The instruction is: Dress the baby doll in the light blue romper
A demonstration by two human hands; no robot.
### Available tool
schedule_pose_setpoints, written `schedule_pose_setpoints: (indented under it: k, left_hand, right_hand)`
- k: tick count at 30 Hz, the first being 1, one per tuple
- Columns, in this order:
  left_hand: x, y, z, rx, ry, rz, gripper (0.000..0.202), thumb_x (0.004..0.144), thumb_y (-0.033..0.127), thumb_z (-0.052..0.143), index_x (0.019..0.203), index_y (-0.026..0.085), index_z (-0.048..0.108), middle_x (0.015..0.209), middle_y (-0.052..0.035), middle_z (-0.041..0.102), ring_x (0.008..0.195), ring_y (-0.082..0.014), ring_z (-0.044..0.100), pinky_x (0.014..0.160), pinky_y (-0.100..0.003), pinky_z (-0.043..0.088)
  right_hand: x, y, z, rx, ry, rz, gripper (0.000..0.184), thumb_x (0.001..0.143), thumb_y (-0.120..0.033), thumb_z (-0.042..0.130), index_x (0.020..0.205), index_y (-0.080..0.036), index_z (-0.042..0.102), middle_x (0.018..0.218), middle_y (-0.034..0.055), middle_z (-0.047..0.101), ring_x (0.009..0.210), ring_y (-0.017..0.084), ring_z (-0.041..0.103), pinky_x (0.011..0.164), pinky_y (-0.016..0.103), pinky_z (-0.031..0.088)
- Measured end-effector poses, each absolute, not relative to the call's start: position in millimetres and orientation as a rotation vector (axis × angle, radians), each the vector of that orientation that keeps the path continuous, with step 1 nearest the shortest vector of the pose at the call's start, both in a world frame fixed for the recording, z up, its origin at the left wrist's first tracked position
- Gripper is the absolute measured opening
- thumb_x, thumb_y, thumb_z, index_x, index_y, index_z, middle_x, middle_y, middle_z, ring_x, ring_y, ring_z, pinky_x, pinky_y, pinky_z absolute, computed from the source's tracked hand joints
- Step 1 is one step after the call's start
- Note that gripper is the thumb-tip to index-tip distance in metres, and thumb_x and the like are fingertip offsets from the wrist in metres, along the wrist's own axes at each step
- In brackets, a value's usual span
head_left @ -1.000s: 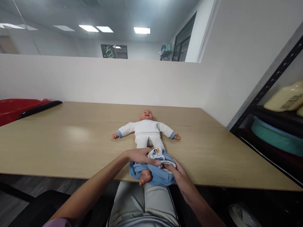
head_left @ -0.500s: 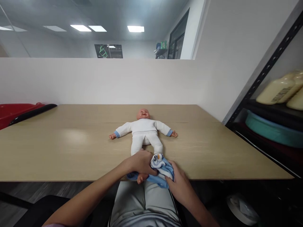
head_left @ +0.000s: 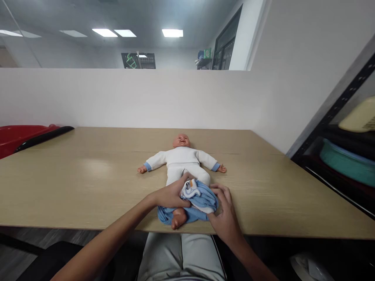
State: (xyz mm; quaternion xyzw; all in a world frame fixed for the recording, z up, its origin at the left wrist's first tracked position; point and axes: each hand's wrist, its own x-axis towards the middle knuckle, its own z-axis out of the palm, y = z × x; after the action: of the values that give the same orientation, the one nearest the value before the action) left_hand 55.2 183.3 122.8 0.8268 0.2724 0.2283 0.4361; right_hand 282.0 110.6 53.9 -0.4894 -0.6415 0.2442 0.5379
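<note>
A baby doll (head_left: pixel 183 156) in a white top and white leggings lies on its back, its head toward the wall and its arms spread. Blue and white cloth pants (head_left: pixel 205 197) with a small cartoon face are bunched around its lower legs. One bare doll foot (head_left: pixel 178 218) pokes out near the table's front edge; the other is covered by the cloth. My left hand (head_left: pixel 172 194) grips the cloth and the doll's leg from the left. On the right side, my right hand (head_left: pixel 224 210) holds the cloth's edge between thumb and fingers.
The doll lies on a wooden table (head_left: pixel 96 187) against a white wall (head_left: pixel 146 97). A red plastic tub (head_left: pixel 26 134) stands beyond the left edge. At the right, a black shelf rack (head_left: pixel 331 103) holds a teal basin (head_left: pixel 348 162) and a cream bottle (head_left: pixel 359 115).
The doll's leg on the right is now bent and raised, with the cloth bunched higher around it. My hands and the cloth have shifted slightly away from me, onto the table.
</note>
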Motion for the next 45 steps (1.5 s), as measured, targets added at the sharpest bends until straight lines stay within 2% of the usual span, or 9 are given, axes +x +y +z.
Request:
schedule_pose_setpoints:
  k: [3,10,14,20,26,30,35,39,45]
  left_hand:
    - [52,194,125,1.989,0.678,0.618,0.069,0.073,0.019,0.075,0.136,0.021,0.048,0.123,-0.0064,0.062,0.117,-0.0297,0.062,0.104,-0.04,0.052]
    - [55,231,120,1.912,0.788,0.569,0.039,0.086,0.028,0.07,0.124,0.02,0.061,0.121,-0.0057,0.069,0.116,-0.0298,0.064,0.106,-0.043,0.051]
    - [59,248,115,1.865,0.816,0.604,0.038,0.092,0.038,0.068,0.126,0.021,0.062,0.125,-0.006,0.07,0.119,-0.0301,0.064,0.108,-0.044,0.051]
    - [64,252,110,1.821,0.864,0.667,0.043,0.089,0.034,0.071,0.129,0.022,0.061,0.128,-0.0061,0.069,0.121,-0.0301,0.063,0.111,-0.046,0.05]
    - [66,240,109,1.727,0.865,0.702,0.039,0.095,0.037,0.068,0.13,0.022,0.061,0.132,-0.0064,0.07,0.128,-0.0309,0.061,0.116,-0.046,0.046]
    - [65,240,107,1.691,0.837,0.716,0.039,0.097,0.038,0.066,0.133,0.023,0.06,0.139,-0.0066,0.067,0.136,-0.0302,0.057,0.121,-0.047,0.042]
    - [64,242,99,1.764,0.817,0.72,0.037,0.097,0.041,0.066,0.129,0.023,0.06,0.133,-0.0067,0.065,0.13,-0.0282,0.057,0.119,-0.045,0.044]
    - [63,241,98,1.83,0.831,0.741,0.029,0.098,0.041,0.065,0.12,0.022,0.062,0.124,-0.006,0.064,0.123,-0.0271,0.058,0.117,-0.044,0.044]
    - [66,233,104,1.81,0.921,0.71,0.034,0.092,0.039,0.072,0.118,0.02,0.061,0.124,-0.0063,0.066,0.118,-0.0285,0.062,0.111,-0.041,0.05]
  right_hand:
    - [289,134,69,-1.085,-1.624,0.615,0.046,0.076,-0.011,0.063,0.12,-0.026,0.065,0.133,0.0107,0.062,0.13,0.031,0.058,0.113,0.044,0.048]
    - [307,191,63,-1.029,-1.521,1.212,0.036,0.084,-0.027,0.071,0.119,-0.026,0.064,0.123,0.0074,0.071,0.117,0.028,0.067,0.101,0.039,0.056]
    - [310,218,64,-1.003,-1.504,1.288,0.042,0.084,-0.043,0.077,0.119,-0.025,0.065,0.113,0.007,0.075,0.112,0.03,0.068,0.099,0.042,0.056]
    - [314,238,55,-1.03,-1.485,1.332,0.054,0.079,-0.045,0.079,0.127,-0.024,0.064,0.125,0.009,0.072,0.117,0.033,0.065,0.103,0.045,0.052]
    - [304,229,61,-0.969,-1.573,1.169,0.025,0.087,-0.037,0.067,0.108,-0.024,0.067,0.1,0.0029,0.067,0.095,0.024,0.061,0.087,0.034,0.053]
    - [297,224,70,-0.968,-1.65,0.987,0.014,0.088,-0.032,0.064,0.097,-0.023,0.07,0.104,0.0044,0.064,0.099,0.025,0.06,0.092,0.034,0.051]
    - [300,232,63,-0.977,-1.475,1.287,0.024,0.086,-0.039,0.069,0.105,-0.024,0.071,0.106,0.0039,0.069,0.101,0.026,0.065,0.094,0.036,0.052]
    - [301,239,50,-0.963,-1.328,1.467,0.038,0.075,-0.045,0.081,0.106,-0.024,0.073,0.109,0.005,0.075,0.105,0.029,0.067,0.098,0.041,0.052]
    - [297,238,49,-0.973,-1.193,1.603,0.047,0.071,-0.038,0.085,0.115,-0.024,0.073,0.114,0.006,0.079,0.107,0.029,0.071,0.098,0.042,0.054]
